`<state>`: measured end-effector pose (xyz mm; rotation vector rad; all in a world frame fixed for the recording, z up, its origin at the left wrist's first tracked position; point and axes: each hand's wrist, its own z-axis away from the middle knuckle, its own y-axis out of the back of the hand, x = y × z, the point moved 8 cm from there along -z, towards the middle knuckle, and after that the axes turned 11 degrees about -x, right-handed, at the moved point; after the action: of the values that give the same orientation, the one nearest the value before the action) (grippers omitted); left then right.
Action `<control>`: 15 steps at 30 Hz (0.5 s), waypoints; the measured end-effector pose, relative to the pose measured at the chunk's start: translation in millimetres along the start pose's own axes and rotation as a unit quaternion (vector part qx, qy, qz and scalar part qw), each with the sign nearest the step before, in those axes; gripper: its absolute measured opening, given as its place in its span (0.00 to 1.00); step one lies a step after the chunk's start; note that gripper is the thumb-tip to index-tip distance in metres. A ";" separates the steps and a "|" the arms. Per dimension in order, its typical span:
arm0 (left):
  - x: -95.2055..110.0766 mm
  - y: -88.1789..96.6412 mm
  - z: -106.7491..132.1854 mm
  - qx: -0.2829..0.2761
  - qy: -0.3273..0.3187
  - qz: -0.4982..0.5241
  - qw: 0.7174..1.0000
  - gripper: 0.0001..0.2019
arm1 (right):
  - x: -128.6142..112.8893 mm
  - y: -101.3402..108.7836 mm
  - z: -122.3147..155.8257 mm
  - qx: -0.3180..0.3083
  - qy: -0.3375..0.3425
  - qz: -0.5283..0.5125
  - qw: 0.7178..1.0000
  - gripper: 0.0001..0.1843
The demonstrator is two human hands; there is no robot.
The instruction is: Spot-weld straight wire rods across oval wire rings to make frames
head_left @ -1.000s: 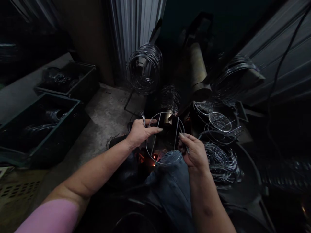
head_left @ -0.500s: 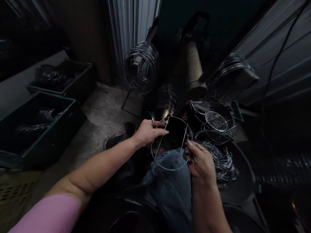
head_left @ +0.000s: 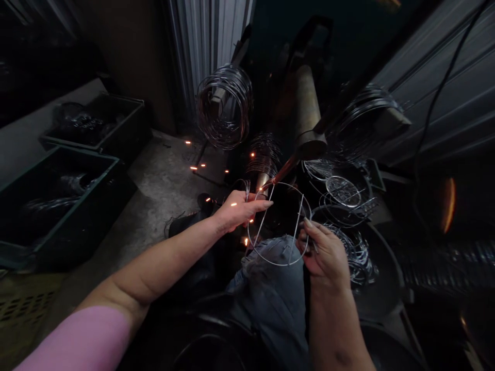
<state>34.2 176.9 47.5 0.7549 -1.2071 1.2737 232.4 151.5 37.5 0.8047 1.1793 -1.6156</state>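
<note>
A round wire ring point(head_left: 279, 265) with two straight cross wires point(head_left: 297, 224) is held above my jeans-covered knee. My left hand point(head_left: 235, 210) pinches its left side, thumb stretched along the top and fingers partly hidden behind. Several thin wires point(head_left: 247, 186) stick up by that hand. My right hand point(head_left: 327, 250) closes on the ring's right edge, with short wire ends showing between the fingers. The ring's far edge meets a copper-coloured rod tip point(head_left: 275, 179) beside a brass-coloured stub point(head_left: 263, 181). Orange sparks point(head_left: 246, 241) fly around my left hand.
A coil of wire rings point(head_left: 224, 108) hangs ahead; another coil point(head_left: 367, 113) hangs to the right. A thick metal cylinder point(head_left: 308, 103) stands above the rod. Right, a round tub point(head_left: 390, 288) holds wire pieces. Green bins point(head_left: 114, 165) stand left. A dark cable point(head_left: 433, 103) hangs at right.
Sparks have appeared around my left hand and the floor beyond it. The wire ring and both hands have shifted slightly right, and the copper-coloured rod now shows at the ring's far edge.
</note>
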 end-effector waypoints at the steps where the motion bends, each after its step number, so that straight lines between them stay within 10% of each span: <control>1: -6.3 3.0 5.0 0.000 0.013 0.005 1.000 0.19 | -0.2 -1.8 -2.1 0.003 0.007 0.003 1.000 0.18; 9: -54.6 40.6 76.3 0.039 0.075 0.108 0.991 0.17 | -6.5 -17.3 -54.5 0.011 0.123 0.248 0.961 0.19; 15: -53.9 14.8 106.5 -0.090 0.092 0.257 0.958 0.15 | 58.5 -40.8 -16.9 -0.126 0.098 0.413 0.897 0.14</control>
<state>0.6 64.4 21.3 0.1803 -1.3922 1.5874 174.0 153.1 -6.7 1.1145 0.9527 -0.6792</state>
